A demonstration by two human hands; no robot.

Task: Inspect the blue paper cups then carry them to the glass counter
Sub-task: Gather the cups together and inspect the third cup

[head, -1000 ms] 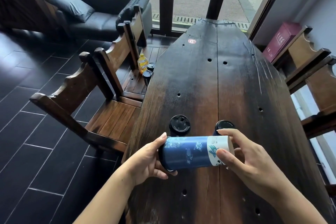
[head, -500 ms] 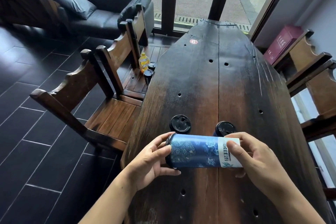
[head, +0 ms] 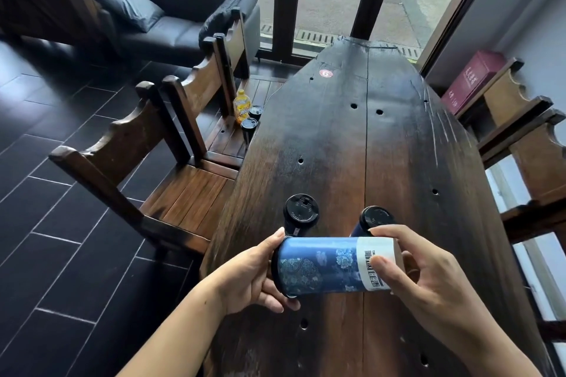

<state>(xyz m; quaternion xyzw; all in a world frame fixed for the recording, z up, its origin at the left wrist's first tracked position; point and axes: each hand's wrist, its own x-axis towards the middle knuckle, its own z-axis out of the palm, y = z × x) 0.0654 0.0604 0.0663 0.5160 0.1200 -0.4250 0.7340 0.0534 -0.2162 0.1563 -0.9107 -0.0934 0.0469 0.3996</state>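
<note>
Here the blue paper cup (head: 330, 266) lies sideways low in the frame, its long axis running left to right above the wooden worktop (head: 352, 144), the left hand (head: 254, 281) curled round its lidded end and the right hand (head: 428, 269) pinching its white-banded base.

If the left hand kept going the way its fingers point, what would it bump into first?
The left hand points right, already gripping the sideways blue cup's lidded end. Nothing else lies between; past the cup comes the right hand.
</note>
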